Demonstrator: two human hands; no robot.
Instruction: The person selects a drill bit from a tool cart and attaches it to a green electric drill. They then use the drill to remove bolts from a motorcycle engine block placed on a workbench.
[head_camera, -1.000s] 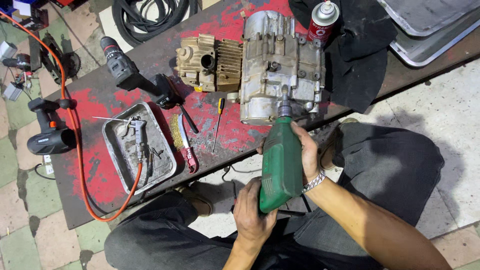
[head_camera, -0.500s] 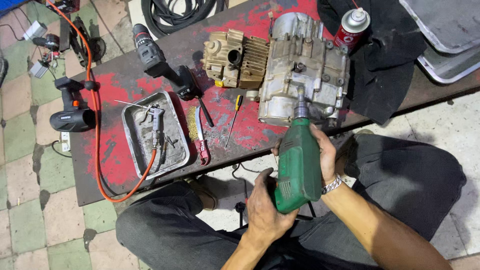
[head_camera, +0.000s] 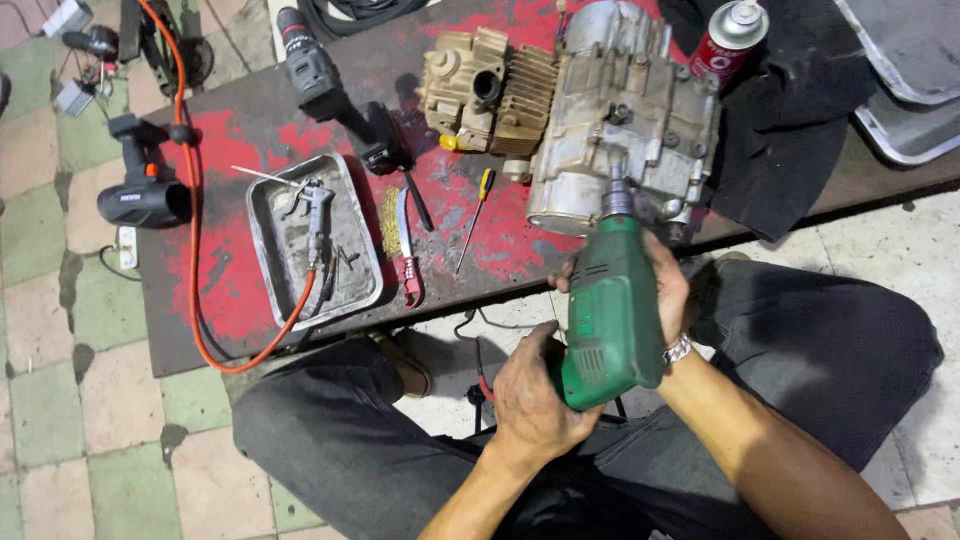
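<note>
The green drill (head_camera: 608, 310) hides its own bit, and the steel trays (head_camera: 905, 70) run off the frame's edge.

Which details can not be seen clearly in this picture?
- Head view: drill bit tip, hidden where the green drill meets the engine case.
- Left hand fingers, hidden behind the drill's rear.
- Right hand palm, hidden by the drill.
- Metal trays, cut off by the right edge.
- Small parts in the steel tray, too small.

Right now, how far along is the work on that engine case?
Done: the finned cylinder lies detached beside the engine case. In hand: left hand and right hand hold the green drill, its tip on the case's near side. Left: other cover bolts look still seated; the screwdriver lies unused.
</note>
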